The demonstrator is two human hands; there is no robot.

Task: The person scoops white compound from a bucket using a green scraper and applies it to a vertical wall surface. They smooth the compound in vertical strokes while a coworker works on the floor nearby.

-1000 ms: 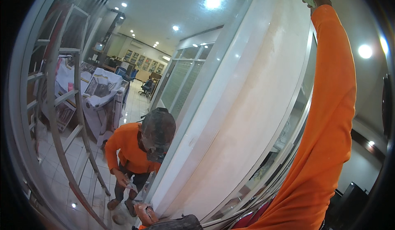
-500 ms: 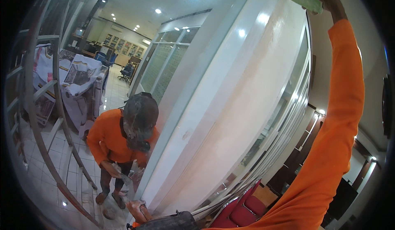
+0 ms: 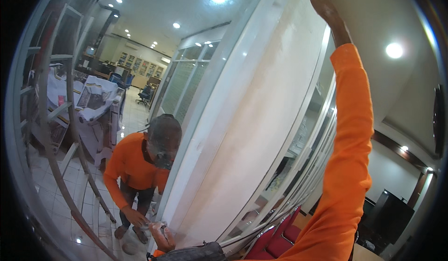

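Observation:
My right arm, in an orange sleeve, stretches up the side of a pale wall panel (image 3: 261, 97). At its end my right hand (image 3: 322, 2) is against the panel's top; its fingertips run up to the picture's upper edge. The green flat block it gripped half a second ago is out of view now. Low in the middle, my left hand (image 3: 162, 236) is curled beside the foot of the white corner post (image 3: 175, 186). Its fingers look closed, and what lies in them I cannot make out. Just left of it is a co-worker's hand (image 3: 136, 217).
The co-worker in orange (image 3: 135, 163) stands lower down, head bent. A tall metal ladder (image 3: 56, 163) is at the left, before sheet-covered furniture (image 3: 93, 97). Red chairs (image 3: 275, 237) stand below the panel, a black screen (image 3: 389, 219) at right. A dark pouch-like thing (image 3: 193, 252) shows below.
My right arm has swung left in the picture, and its hand has moved up, taking the green block out of view. The co-worker's hand has come lower, closer to my left hand.

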